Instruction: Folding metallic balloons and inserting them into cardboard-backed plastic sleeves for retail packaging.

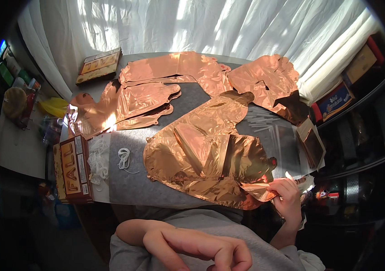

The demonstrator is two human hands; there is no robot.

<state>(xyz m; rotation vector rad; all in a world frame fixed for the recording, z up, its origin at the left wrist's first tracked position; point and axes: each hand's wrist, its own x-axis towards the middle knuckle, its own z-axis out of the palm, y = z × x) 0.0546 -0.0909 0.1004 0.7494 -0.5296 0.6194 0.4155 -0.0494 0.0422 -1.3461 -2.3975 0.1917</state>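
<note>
A large crumpled copper-coloured foil balloon, uninflated, lies folded over the middle and near edge of the table. At its near right corner my right hand pinches a flap of the foil between thumb and fingers. My left hand is raised close to the camera in front of my body, well apart from the balloon. Its fingers are loosely bent with the thumb apart, and nothing shows in them; the lower edge cuts off part of it.
More flat copper foil balloons lie at the far left, across the back and at the far right. White string, clear straws, a brown box, another box and clear plastic sleeves surround them. Shelves stand right.
</note>
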